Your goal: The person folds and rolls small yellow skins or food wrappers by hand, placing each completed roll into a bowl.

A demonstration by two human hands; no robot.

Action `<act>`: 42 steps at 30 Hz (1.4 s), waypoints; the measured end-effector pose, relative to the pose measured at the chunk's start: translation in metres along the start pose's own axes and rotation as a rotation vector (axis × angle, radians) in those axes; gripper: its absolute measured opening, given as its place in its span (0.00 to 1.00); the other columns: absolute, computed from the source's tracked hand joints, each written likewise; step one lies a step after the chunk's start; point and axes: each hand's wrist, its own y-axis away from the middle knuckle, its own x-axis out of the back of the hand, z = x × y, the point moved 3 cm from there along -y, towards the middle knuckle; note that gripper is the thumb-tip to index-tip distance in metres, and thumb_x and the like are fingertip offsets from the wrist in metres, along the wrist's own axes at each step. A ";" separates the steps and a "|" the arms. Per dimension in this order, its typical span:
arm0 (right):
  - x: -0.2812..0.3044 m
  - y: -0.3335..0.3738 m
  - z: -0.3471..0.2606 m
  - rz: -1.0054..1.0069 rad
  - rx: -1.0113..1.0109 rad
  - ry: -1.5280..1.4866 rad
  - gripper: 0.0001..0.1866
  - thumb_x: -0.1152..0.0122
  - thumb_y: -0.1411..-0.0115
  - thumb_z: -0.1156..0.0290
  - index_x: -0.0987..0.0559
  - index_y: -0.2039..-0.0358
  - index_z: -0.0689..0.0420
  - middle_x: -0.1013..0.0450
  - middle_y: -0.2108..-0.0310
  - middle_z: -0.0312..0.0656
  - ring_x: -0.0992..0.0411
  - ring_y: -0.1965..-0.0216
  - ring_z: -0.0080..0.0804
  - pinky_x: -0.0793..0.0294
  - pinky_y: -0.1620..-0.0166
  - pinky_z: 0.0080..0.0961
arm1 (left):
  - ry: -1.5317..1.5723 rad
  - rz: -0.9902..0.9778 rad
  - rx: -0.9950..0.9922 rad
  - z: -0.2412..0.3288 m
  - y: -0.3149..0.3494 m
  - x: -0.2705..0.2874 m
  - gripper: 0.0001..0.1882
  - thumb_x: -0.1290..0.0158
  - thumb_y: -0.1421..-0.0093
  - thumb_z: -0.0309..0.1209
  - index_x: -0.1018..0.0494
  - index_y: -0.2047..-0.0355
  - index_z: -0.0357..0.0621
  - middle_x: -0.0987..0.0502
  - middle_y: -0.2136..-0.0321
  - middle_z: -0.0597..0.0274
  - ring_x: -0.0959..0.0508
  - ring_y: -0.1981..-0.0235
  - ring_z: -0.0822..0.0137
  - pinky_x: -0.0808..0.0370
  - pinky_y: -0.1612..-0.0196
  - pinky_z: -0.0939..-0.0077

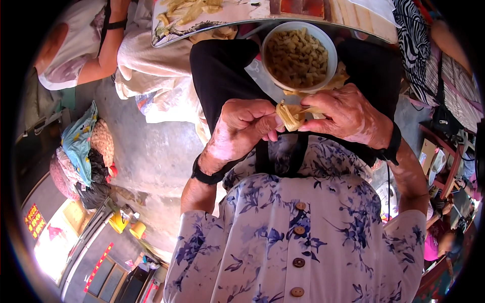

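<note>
Between my two hands is a pale yellow, soft-looking folded strip point(290, 115), bunched in the middle. My left hand point(241, 126) pinches its left end with thumb and fingers. On the other side my right hand point(349, 115) grips it between thumb and forefinger. Just beyond the hands, a round white bowl point(331, 43) sits at my lap, between my dark-trousered knees. It holds many small chopped yellowish-brown pieces point(297, 55). Another yellow sheet point(339, 77) shows behind my right hand, partly hidden by it. What the strip is made of I cannot tell.
At the far edge stands a table point(242, 15) with more yellow strips point(194, 9) on it. A person's arm point(103, 55) is at the far left, another person's point(449, 43) at the far right. Bags and cloths point(81, 146) are piled on the left.
</note>
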 end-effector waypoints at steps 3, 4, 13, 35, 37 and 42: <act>0.001 0.001 0.000 -0.050 -0.029 -0.045 0.14 0.35 0.50 0.65 0.27 0.68 0.59 0.27 0.77 0.43 0.27 0.78 0.39 0.29 0.76 0.29 | -0.035 -0.052 -0.052 0.002 0.004 0.006 0.06 0.50 0.41 0.23 0.27 0.71 0.31 0.24 0.77 0.58 0.25 0.79 0.74 0.26 0.76 0.84; 0.002 0.001 0.000 -0.051 -0.030 -0.047 0.14 0.35 0.50 0.65 0.27 0.68 0.59 0.27 0.77 0.43 0.27 0.78 0.39 0.29 0.76 0.29 | 0.011 -0.035 -0.038 0.001 0.005 0.010 0.06 0.50 0.42 0.24 0.27 0.71 0.31 0.24 0.77 0.58 0.24 0.79 0.74 0.27 0.76 0.84; 0.016 -0.002 0.004 -0.053 -0.138 -0.282 0.07 0.43 0.43 0.71 0.26 0.71 0.62 0.30 0.81 0.45 0.30 0.81 0.37 0.34 0.77 0.26 | 0.085 0.009 0.037 -0.006 0.007 0.019 0.08 0.47 0.42 0.27 0.25 0.69 0.32 0.23 0.75 0.59 0.23 0.76 0.73 0.26 0.71 0.83; 0.022 0.010 0.028 -0.118 -0.265 -0.354 0.07 0.42 0.44 0.73 0.25 0.72 0.65 0.31 0.83 0.41 0.32 0.83 0.26 0.37 0.79 0.18 | 0.106 -0.134 0.122 0.000 -0.008 0.006 0.10 0.54 0.38 0.27 0.30 0.74 0.34 0.30 0.81 0.67 0.31 0.79 0.80 0.31 0.75 0.87; 0.024 0.010 0.026 -0.067 -0.158 -0.371 0.07 0.42 0.44 0.73 0.25 0.73 0.64 0.31 0.83 0.41 0.32 0.83 0.26 0.37 0.79 0.18 | 0.189 -0.109 0.104 0.001 -0.002 0.007 0.11 0.52 0.39 0.28 0.28 0.76 0.35 0.29 0.82 0.66 0.30 0.81 0.80 0.32 0.79 0.87; 0.024 0.010 0.025 -0.101 -0.246 -0.454 0.08 0.42 0.43 0.71 0.25 0.73 0.64 0.30 0.83 0.41 0.32 0.83 0.24 0.37 0.79 0.18 | 0.417 -0.155 0.083 -0.003 0.007 0.008 0.11 0.52 0.39 0.29 0.27 0.75 0.34 0.27 0.80 0.65 0.28 0.80 0.78 0.32 0.80 0.87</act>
